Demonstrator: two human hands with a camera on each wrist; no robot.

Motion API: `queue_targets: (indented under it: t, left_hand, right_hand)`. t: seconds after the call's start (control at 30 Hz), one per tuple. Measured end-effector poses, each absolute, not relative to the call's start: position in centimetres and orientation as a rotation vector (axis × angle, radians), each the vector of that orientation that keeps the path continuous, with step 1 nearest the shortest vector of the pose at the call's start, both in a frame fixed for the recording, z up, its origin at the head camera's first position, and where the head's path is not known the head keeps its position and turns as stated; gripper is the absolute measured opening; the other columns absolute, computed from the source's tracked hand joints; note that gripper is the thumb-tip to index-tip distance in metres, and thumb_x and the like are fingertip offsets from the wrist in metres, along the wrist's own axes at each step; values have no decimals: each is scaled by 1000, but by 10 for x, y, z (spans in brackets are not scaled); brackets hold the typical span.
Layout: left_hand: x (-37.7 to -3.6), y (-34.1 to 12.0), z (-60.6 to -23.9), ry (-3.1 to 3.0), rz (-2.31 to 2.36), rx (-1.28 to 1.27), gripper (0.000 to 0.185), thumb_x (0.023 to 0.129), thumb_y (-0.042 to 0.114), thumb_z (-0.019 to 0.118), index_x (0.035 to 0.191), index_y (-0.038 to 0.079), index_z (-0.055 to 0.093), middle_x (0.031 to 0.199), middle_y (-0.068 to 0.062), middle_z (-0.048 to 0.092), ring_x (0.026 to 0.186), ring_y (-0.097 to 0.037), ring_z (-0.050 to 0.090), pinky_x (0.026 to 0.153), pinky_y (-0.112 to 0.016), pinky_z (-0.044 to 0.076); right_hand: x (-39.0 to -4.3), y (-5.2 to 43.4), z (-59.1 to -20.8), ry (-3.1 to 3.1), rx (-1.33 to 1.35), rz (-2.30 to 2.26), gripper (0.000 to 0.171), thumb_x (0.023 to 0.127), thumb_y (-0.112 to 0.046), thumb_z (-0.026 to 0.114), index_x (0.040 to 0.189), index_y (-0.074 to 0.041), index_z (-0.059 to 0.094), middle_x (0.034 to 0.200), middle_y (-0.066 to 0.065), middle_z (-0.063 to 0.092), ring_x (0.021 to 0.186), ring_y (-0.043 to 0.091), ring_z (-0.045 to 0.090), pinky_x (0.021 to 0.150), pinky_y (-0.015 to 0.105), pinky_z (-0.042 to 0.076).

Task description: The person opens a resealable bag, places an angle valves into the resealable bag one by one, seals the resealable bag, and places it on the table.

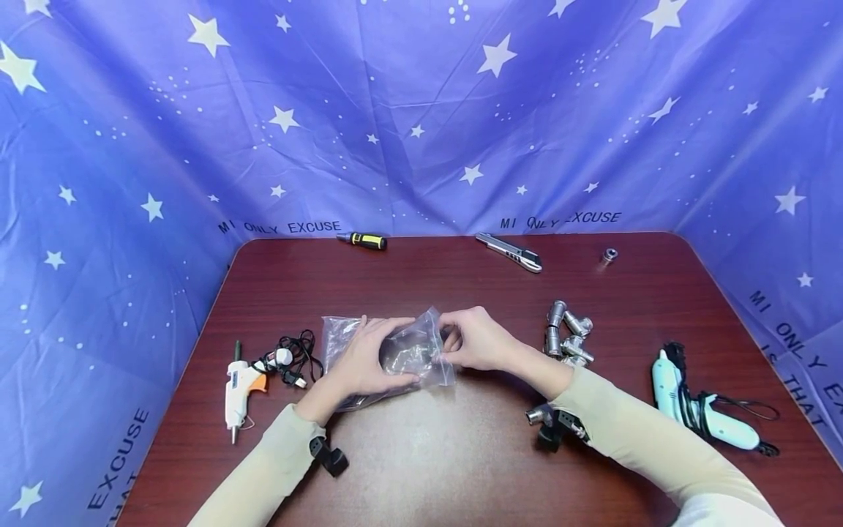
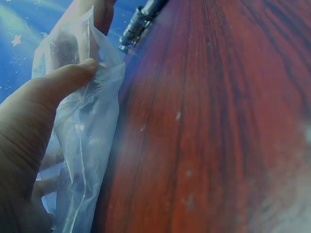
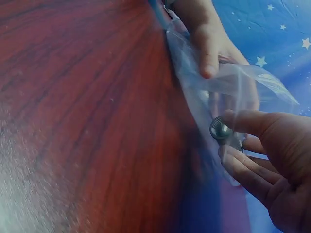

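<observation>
A clear plastic zip bag [image 1: 411, 351] lies at the middle of the table with its mouth raised toward the right. My left hand [image 1: 369, 359] holds it, thumb on the near side and fingers on the far side, as the left wrist view also shows along the bag [image 2: 85, 131]. At the mouth, my right hand [image 1: 481, 340] pinches a small threaded metal fitting [image 3: 221, 130] between thumb and fingers. Its round open end shows in the right wrist view, close against the bag's film. Part of the fitting is hidden by the fingers.
Several metal fittings [image 1: 569, 333] lie by the right forearm, one [image 1: 540, 416] near the wrist and another [image 1: 609, 255] far right. A white glue gun [image 1: 238, 395] with cord is left, a mint corded tool [image 1: 707, 417] right. A screwdriver [image 1: 364, 241] and utility knife [image 1: 510, 252] lie along the back edge.
</observation>
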State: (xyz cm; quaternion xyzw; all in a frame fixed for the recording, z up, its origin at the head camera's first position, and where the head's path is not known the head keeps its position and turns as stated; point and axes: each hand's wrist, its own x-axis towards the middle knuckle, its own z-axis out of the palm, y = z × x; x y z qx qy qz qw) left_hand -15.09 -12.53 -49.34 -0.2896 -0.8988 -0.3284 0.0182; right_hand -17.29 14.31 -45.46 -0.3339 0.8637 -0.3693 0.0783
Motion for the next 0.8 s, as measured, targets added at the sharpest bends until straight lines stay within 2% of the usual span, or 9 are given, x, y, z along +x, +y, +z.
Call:
queue_targets:
  t: [0.13, 0.23, 0.43, 0.53, 0.67, 0.8]
  left_hand:
    - [-151, -124, -494, -2781, -1015, -896, 96, 70, 50, 95, 153, 21, 55, 147, -3, 66, 138, -29, 60, 126, -78, 20]
    - [-151, -124, -495, -2772, -1007, -895, 95, 70, 51, 95, 152, 21, 56, 146, -3, 67, 136, -28, 61, 126, -77, 21]
    - [-150, -123, -497, -2755, -1014, -896, 95, 70, 51, 95, 152, 22, 56, 145, -3, 67, 136, -28, 61, 126, -77, 21]
    - [-150, -123, -497, -2763, -1023, -890, 95, 70, 51, 95, 152, 22, 55, 146, -4, 67, 138, -28, 60, 127, -76, 19]
    - [-149, -124, -495, -2771, -1027, -885, 95, 70, 51, 95, 152, 22, 55, 146, -4, 67, 138, -28, 60, 128, -75, 18]
    - [-148, -124, -494, -2761, -1020, -883, 95, 70, 52, 95, 152, 23, 56, 144, -3, 68, 135, -28, 61, 128, -74, 20]
  right_hand:
    - [-171, 137, -462, 2634, -995, -1119, 25, 81, -14, 91, 99, -11, 75, 76, -4, 78, 69, -1, 73, 66, 13, 60]
    - [-169, 133, -465, 2652, -997, -1135, 19, 81, -8, 87, 97, -8, 75, 80, 0, 81, 73, 1, 75, 69, 12, 60]
    - [-169, 134, -469, 2614, -992, -1120, 15, 86, -3, 79, 98, -11, 79, 84, -6, 80, 75, -6, 69, 72, 13, 59]
    - [-169, 141, -466, 2559, -940, -1172, 11, 90, -3, 77, 97, -10, 78, 89, -2, 81, 81, 1, 75, 76, 14, 61]
    - [-172, 160, -455, 2492, -859, -1257, 12, 93, 0, 75, 102, -6, 78, 102, 10, 83, 93, 18, 81, 81, 18, 64]
    - [-177, 184, -442, 2586, -846, -1232, 14, 93, 0, 76, 105, -6, 79, 100, 9, 82, 90, 19, 81, 81, 24, 65]
